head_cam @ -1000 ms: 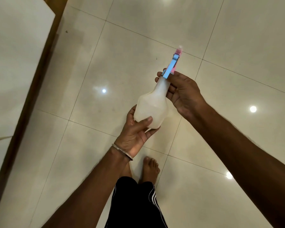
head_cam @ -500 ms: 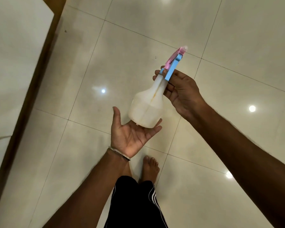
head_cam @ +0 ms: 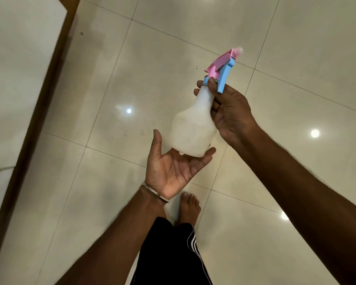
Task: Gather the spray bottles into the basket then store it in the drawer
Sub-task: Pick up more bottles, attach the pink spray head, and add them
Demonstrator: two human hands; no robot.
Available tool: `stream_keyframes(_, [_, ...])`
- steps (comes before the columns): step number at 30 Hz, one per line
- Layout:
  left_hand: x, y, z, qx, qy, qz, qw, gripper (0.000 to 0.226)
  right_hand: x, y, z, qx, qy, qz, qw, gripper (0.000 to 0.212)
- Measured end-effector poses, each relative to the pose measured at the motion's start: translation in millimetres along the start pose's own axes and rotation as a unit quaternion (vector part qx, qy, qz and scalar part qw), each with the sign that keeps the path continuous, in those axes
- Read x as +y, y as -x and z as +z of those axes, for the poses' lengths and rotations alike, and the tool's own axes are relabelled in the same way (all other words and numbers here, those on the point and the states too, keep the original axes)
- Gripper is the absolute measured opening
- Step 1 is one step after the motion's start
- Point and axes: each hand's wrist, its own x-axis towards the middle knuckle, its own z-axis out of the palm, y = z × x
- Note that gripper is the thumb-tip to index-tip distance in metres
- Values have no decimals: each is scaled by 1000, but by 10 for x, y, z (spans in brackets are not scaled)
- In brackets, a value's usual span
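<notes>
A translucent white spray bottle [head_cam: 193,128] with a pink head and blue trigger hangs tilted over the floor, nozzle pointing up and to the right. My right hand [head_cam: 230,112] grips its neck just below the trigger. My left hand [head_cam: 173,171] lies palm up beneath the bottle's base, fingers spread, fingertips touching the bottom edge. No basket or drawer is in view.
Glossy cream floor tiles [head_cam: 152,58] with light reflections fill the view. A white-topped counter with a wooden edge [head_cam: 39,99] runs along the left. My bare foot [head_cam: 188,208] and black trousers [head_cam: 169,254] are below my hands.
My left hand let go of the bottle's body and opened flat under its base. My right hand turned the bottle, so the pink head and blue trigger now show side-on.
</notes>
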Motion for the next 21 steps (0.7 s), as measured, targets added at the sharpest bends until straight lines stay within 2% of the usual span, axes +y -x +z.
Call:
stream_keyframes(2, [9, 22, 6, -14, 7, -50, 999, 90, 8, 0, 20, -13, 11, 7, 1000, 16])
stream_keyframes(3, [-4, 24, 31, -11, -4, -45, 999, 83, 8, -3, 26, -12, 14, 11, 1000, 18])
stream_keyframes(6, [-61, -44, 53, 23, -59, 68, 996, 59, -2, -17, 24, 3, 34, 12, 999, 20])
stream_keyframes(9, [-63, -100, 51, 91, -125, 147, 977, 73, 14, -17, 34, 24, 52, 8, 998, 16])
stream_keyframes(11, [-31, -98, 15, 69, -89, 110, 988, 77, 14, -27, 40, 30, 50, 5, 998, 16])
stream_keyframes(14, [43, -24, -8, -1, -4, -29, 1000, 94, -13, -47, 54, 16, 40, 2, 999, 14])
stream_keyframes(16, [54, -3, 16, -6, -9, -56, 998, 91, -14, -50, 73, 11, 42, 2, 999, 18])
stream_keyframes(19, [13, -34, 58, 27, -34, 28, 999, 78, -16, -51, 86, 26, 37, 9, 999, 24])
stream_keyframes(21, [-28, -64, 76, 57, -60, 91, 992, 81, -29, -45, 86, 37, 35, 11, 999, 22])
